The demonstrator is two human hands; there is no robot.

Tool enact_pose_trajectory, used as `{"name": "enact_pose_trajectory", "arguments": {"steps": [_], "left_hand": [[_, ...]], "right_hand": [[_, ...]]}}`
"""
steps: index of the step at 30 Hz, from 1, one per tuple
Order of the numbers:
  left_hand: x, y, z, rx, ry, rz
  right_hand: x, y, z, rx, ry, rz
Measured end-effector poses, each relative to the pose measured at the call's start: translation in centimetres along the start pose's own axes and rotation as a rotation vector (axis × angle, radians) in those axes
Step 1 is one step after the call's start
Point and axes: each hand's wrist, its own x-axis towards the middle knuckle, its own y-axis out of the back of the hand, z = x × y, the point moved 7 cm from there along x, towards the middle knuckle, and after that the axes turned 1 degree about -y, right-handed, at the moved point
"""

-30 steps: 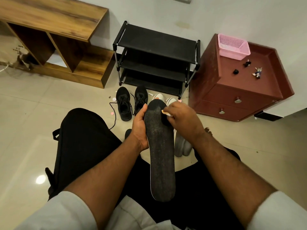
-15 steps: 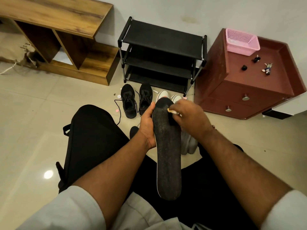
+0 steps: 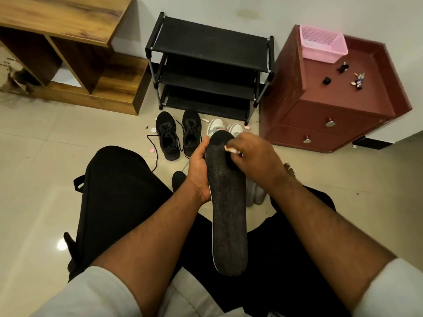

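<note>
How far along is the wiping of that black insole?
Done: the insole is out of any shoe. In hand: the left hand grips its edge while the right hand holds a small pale piece against the toe end. Left: likely the rest of its speckled surface; the black shoes wait on the floor.

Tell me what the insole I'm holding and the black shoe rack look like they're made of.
The insole looks like black foam, matte and grainy with pale specks and a thin light edge. The shoe rack seems a black tube frame, probably metal, with flat matte shelves, possibly fabric.
</note>
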Motion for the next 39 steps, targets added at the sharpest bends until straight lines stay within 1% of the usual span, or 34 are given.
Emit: {"name": "enact_pose_trajectory", "arguments": {"steps": [2,5,9,12,17,20,25,28,33,36,39], "left_hand": [[-0.1,-0.4,-0.2,-0.014,0.002,-0.006],[0.0,-0.5,0.0,-0.030,-0.008,-0.002],[0.3,0.1,0.2,-0.002,-0.010,0.011],[0.5,0.1,-0.1,0.009,0.015,0.016],[0.1,-0.5,-0.2,-0.029,0.007,0.001],[-0.1,-0.3,0.3,-0.048,-0.009,-0.002],[-0.1,0.7,0.9,-0.045,-0.004,0.005],[0.0,0.3,0.7,-0.030,0.012,-0.008],[-0.2,-0.7,0.2,-0.038,0.007,-0.029],[-0.1,-0.7,0.4,-0.060,-0.001,-0.027],[0.0,-0.2,0.4,-0.046,0.028,-0.009]], "right_hand": [[1.6,0.5,0.7,-0.019,-0.034,0.030],[2.1,0.4,0.8,-0.034,-0.049,0.015],[-0.8,-0.5,-0.8,0.015,0.021,-0.016],[-2.0,-0.8,-0.9,0.052,0.007,-0.018],[1.6,0.4,0.2,0.032,-0.030,0.047],[2.6,-0.1,-0.2,0.010,-0.040,0.015],[-0.8,-1.3,-2.4,0.066,0.031,-0.056],[-1.8,-0.9,-2.5,0.082,0.006,-0.015],[1.4,0.4,-0.7,0.073,-0.074,0.076],[1.9,0.2,-1.2,0.052,-0.055,0.048],[0.1,-0.4,-2.3,0.070,-0.028,0.021]]}}
